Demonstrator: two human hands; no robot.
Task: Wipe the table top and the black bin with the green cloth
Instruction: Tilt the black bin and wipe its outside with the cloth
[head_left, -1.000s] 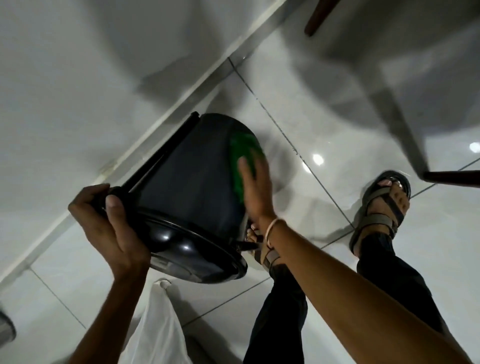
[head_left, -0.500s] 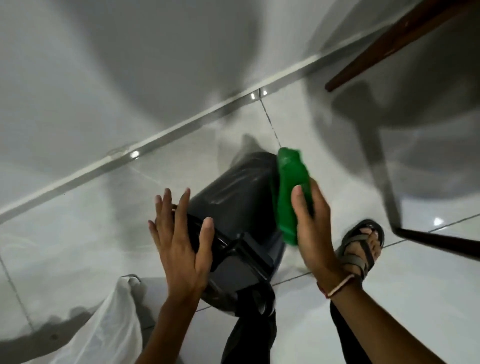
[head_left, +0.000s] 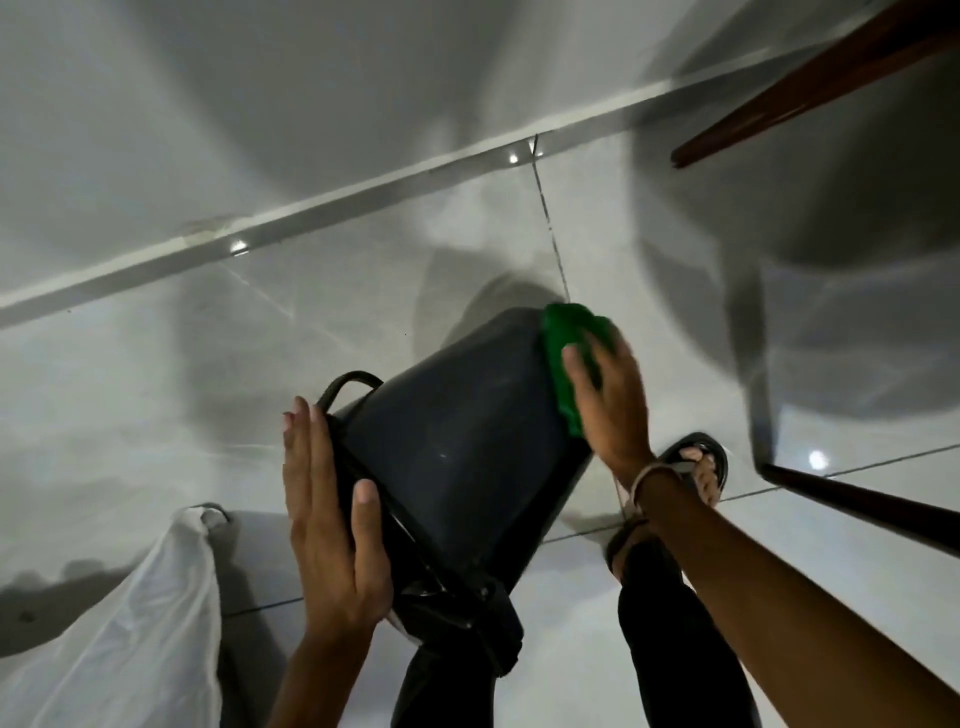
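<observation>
The black bin (head_left: 457, 447) is tipped over and held off the floor, its bottom pointing away from me and its rim towards my legs. My left hand (head_left: 332, 525) presses flat against the bin's left side near the rim and wire handle, thumb on the wall. My right hand (head_left: 615, 400) presses the green cloth (head_left: 566, 348) against the bin's upper right side near the bottom edge. The cloth is folded and partly covered by my fingers. The table top is out of view.
A white plastic bag (head_left: 130, 634) lies at the lower left on the grey tiled floor (head_left: 260, 364). Dark wooden furniture legs (head_left: 810, 88) cross the upper right and right edge. A skirting strip (head_left: 311, 208) meets the wall. My sandalled foot (head_left: 701, 467) stands behind the right wrist.
The bin has been turned so more of its side wall faces me. My right hand slid the green cloth up towards the bin's bottom edge. My left hand shifted lower along the rim.
</observation>
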